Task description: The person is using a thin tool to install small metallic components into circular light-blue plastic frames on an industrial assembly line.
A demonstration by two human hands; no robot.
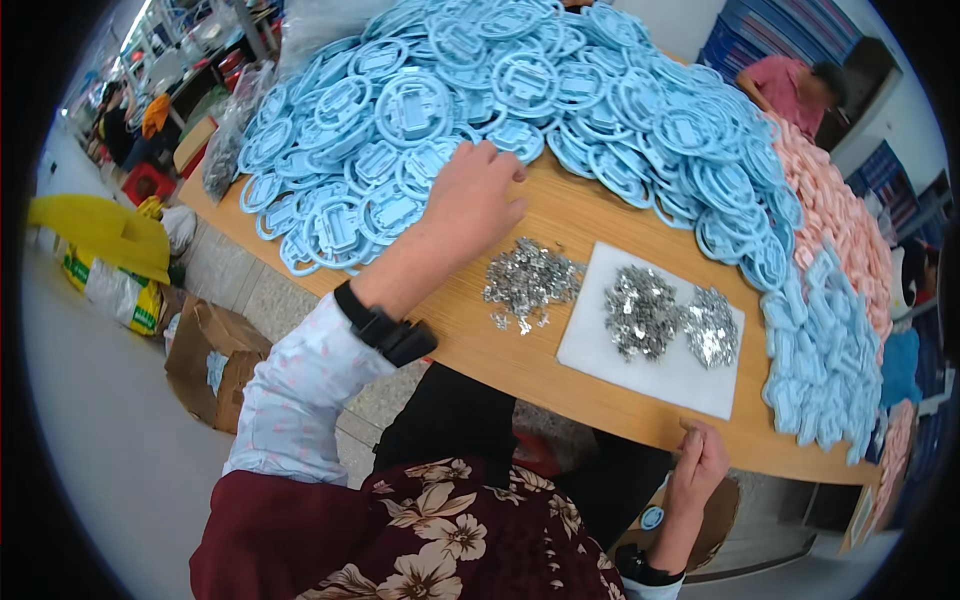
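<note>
My left hand (478, 198) reaches over the table to the near edge of a big heap of light blue round plastic parts (415, 105). Its thumb and fingers are apart and bent downward; the fingertips are partly hidden, beside or touching the closest parts. My right hand (698, 465) is low at the table's front edge with its fingers curled together; whatever they pinch is too small to tell. Between the hands, a pile of small silvery metal pieces (530, 282) lies on the wood. Two more metal piles (642, 312) rest on a white foam sheet (590, 345).
Light blue elongated plastic parts (825, 350) and pink ones (840, 215) cover the right end of the wooden table (480, 345). A cardboard box (215, 365) stands on the floor at left. Across the table is another person (790, 92) in a pink top.
</note>
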